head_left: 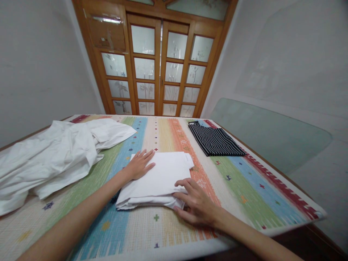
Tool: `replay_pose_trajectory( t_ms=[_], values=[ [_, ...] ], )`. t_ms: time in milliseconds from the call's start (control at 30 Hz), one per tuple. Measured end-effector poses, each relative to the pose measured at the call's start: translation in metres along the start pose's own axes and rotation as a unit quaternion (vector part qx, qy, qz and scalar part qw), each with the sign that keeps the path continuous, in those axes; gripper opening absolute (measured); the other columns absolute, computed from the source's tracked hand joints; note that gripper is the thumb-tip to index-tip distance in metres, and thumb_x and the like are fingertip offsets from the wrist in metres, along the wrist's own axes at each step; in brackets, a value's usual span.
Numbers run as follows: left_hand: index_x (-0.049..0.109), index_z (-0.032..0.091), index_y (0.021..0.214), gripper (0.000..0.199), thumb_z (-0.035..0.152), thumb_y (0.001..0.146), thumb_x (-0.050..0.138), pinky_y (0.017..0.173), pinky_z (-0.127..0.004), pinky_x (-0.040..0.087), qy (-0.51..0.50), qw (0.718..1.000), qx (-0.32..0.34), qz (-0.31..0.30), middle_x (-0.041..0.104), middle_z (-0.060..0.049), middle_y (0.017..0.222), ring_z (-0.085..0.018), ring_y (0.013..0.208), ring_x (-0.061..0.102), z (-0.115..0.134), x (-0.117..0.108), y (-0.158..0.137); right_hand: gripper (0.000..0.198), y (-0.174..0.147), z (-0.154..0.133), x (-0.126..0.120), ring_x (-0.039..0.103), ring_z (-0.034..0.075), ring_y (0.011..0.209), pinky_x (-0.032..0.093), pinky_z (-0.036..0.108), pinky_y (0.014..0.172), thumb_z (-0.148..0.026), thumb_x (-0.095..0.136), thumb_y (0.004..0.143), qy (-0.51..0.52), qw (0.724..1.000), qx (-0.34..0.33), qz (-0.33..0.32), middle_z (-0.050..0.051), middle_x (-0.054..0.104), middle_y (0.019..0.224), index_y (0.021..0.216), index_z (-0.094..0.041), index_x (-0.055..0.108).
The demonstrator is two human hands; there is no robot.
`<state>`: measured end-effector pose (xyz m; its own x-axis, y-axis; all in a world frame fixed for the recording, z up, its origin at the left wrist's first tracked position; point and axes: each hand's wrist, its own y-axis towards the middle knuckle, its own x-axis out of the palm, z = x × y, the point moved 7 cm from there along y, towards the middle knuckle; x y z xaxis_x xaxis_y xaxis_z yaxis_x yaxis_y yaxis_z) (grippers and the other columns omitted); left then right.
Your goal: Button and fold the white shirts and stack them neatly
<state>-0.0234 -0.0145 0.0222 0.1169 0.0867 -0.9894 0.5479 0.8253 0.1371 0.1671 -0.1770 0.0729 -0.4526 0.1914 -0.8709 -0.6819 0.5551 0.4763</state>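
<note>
The left hand (140,165) lies palm down, its fingers slightly spread and pointing away, on the far left part of a folded white garment (163,168). The right hand (195,201) reaches in from the near right, fingers bent and thumb low at the garment's near right corner, covering it; whether they pinch the cloth cannot be told. Both forearms slant inward over a bench (152,232) with a striped, colourful cover. Left of the left fingers spreads a crumpled white cloth (65,156); beyond the right fingers, to their right, lies a folded black-and-white striped garment (217,139). Farther ahead stand wooden doors (159,72) with glass panes.
</note>
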Motion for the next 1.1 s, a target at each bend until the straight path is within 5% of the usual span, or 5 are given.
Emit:
replay_pose_trajectory(
  t_ms=[233,433,800,1100],
  values=[
    [0.026,0.022,0.154,0.064,0.055,0.099,0.018,0.117,-0.047,0.02,0.007,1.0,0.004,0.0,0.03,-0.004,0.158,-0.03,0.146,0.025,-0.001,0.002,0.0,0.008,-0.002,-0.002,0.004,0.05,0.022,0.092,0.046,0.035,0.076,-0.023,0.065,0.081,0.033,0.999,-0.024,0.005,0.009,0.058,0.098,0.082,-0.017,0.063],
    [0.025,0.025,0.154,0.064,0.056,0.098,0.019,0.116,-0.046,0.021,0.001,1.0,0.008,0.01,0.031,-0.003,0.158,-0.029,0.145,0.027,0.0,0.001,0.0,0.013,-0.007,-0.007,0.01,0.05,0.021,0.089,0.045,0.036,0.077,-0.021,0.065,0.082,0.006,0.998,-0.055,-0.009,0.008,0.06,0.092,0.07,-0.018,0.06],
    [0.024,0.026,0.154,0.063,0.055,0.098,0.019,0.116,-0.048,0.021,-0.004,1.0,0.01,0.016,0.031,-0.003,0.158,-0.03,0.145,0.028,0.0,0.001,-0.001,0.009,0.01,-0.014,0.009,0.053,0.022,0.097,0.048,0.038,0.083,-0.023,0.062,0.089,-0.056,0.998,0.013,0.025,0.01,0.062,0.104,0.083,-0.018,0.063],
    [0.027,0.024,0.153,0.065,0.056,0.098,0.018,0.115,-0.049,0.023,-0.007,1.0,0.009,0.02,0.033,-0.005,0.157,-0.03,0.144,0.029,0.001,-0.001,-0.001,0.012,0.007,-0.028,0.03,0.053,0.019,0.086,0.044,0.035,0.077,-0.014,0.056,0.089,-0.046,0.995,-0.082,-0.023,0.007,0.061,0.089,0.079,-0.018,0.059]
  ],
)
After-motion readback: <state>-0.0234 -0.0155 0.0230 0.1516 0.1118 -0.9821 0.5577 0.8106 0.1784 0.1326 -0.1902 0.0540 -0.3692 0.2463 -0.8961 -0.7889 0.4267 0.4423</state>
